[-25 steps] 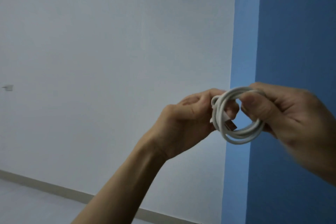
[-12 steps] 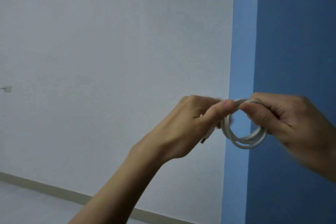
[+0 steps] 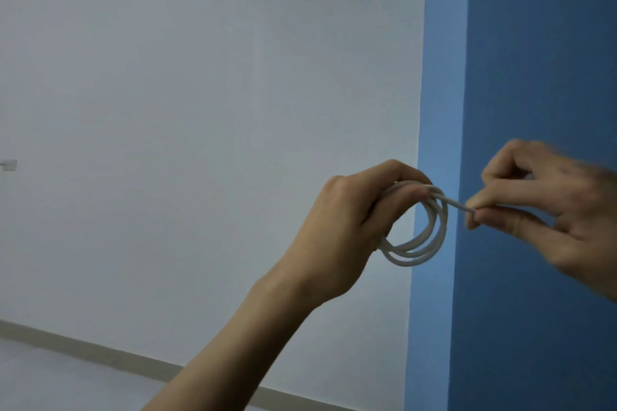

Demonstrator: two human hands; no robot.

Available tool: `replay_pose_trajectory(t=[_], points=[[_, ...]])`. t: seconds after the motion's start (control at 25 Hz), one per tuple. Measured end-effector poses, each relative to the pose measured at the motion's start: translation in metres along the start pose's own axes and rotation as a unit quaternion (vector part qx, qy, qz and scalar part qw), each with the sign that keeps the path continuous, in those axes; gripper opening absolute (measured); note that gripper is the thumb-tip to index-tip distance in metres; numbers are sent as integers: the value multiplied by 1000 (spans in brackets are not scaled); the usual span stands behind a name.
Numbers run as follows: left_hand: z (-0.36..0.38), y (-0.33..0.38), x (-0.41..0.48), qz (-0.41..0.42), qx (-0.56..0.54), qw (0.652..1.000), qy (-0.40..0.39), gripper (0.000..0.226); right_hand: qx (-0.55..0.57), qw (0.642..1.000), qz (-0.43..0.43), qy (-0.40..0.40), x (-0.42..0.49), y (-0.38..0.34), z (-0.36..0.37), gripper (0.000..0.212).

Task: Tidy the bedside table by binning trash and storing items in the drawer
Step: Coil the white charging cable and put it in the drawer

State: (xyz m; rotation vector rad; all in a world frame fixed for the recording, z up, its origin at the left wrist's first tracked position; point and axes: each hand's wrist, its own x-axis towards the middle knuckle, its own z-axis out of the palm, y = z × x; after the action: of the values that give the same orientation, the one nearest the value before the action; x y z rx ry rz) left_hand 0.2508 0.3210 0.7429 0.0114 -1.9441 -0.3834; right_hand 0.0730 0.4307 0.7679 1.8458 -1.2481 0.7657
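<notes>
**Held position.** The left hand (image 3: 347, 227) grips a coiled white cable (image 3: 430, 245), fingers curled through the top of the coil and thumb closed over it, so that several loops hang below the knuckles as one ring. The right hand (image 3: 541, 207) pinches the cable's free end (image 3: 458, 205) between thumb and forefinger, just to the right of the coil; its other fingers are loosely curled and hold nothing. The short length between the two hands runs nearly straight.

**Purpose of the hold (judgement).** Clamping the loops in one hand stops them springing apart. Drawing the free end taut with the other hand suggests a securing wrap or tuck, which would make a compact bundle suitable for drawer storage.

**Location.** The cable is raised in mid-air, in front of the junction of a white wall (image 3: 200, 110) on the left and a blue wall (image 3: 541, 43) on the right. The bedside table, bin and drawer are out of view.

**Markings.** No brand, label or writing is legible on the cable. A small wall plate (image 3: 9, 164) at the far left is too small to read. A skirting board (image 3: 83, 349) runs along the foot of the white wall.
</notes>
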Motion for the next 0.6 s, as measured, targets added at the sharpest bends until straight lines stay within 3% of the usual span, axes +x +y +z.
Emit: replay_pose_trajectory(t=[0.08, 0.12, 0.2, 0.24, 0.32, 0.44, 0.6], points=[[2, 0, 1, 5, 5, 1000, 19, 18, 111, 992, 56, -6, -1, -3, -1, 27], [3, 0, 2, 9, 7, 999, 31, 17, 252, 965, 75, -10, 0, -8, 0, 37], [6, 1, 4, 17, 15, 999, 49, 17, 485, 862, 141, -48, -2, -10, 3, 48], [8, 2, 5, 24, 23, 998, 53, 16, 539, 827, 148, -52, -2, -9, 5, 47], [11, 4, 6, 35, 37, 997, 59, 15, 577, 805, 129, -39, 0, -13, 9, 43], [14, 5, 7, 49, 59, 995, 62, 14, 557, 824, 100, 30, 1, -23, 13, 39], [17, 4, 6, 45, 63, 996, 52, 13, 352, 913, 127, 163, -3, -32, 25, 30]])
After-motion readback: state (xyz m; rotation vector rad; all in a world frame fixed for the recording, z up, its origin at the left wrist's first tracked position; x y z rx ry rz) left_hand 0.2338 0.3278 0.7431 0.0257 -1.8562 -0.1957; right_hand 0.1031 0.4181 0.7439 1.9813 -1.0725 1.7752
